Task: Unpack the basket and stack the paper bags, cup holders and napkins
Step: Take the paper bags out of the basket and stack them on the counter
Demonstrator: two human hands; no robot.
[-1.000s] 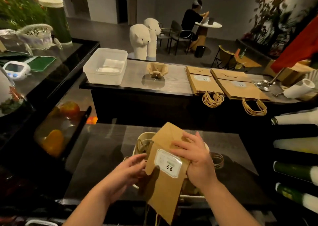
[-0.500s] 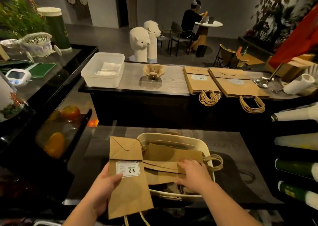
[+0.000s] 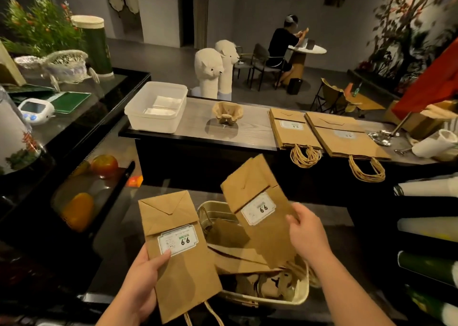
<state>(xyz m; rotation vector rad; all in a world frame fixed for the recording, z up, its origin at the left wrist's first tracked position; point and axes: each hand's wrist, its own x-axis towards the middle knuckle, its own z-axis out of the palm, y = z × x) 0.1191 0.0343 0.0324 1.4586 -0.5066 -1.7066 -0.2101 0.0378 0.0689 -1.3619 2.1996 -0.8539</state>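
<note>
Left hand (image 3: 141,283): thumb clamped on a flat bag (image 3: 182,268) just under its label, held just left of the basket (image 3: 297,298).
Right hand (image 3: 307,236): fingers pinch a second bag (image 3: 257,191), tilted, above the basket.
Basket: on the near counter (image 3: 342,229), more bags inside.
Far counter (image 3: 195,122): bag stacks (image 3: 295,132), cup holder (image 3: 227,112), napkin tub (image 3: 153,124).

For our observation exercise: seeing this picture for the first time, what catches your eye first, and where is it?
Up front, the left hand holds one labelled paper bag beside the basket, and the right hand holds a second bag above it. On the far counter, two bag stacks lie right of a cup holder.
</note>
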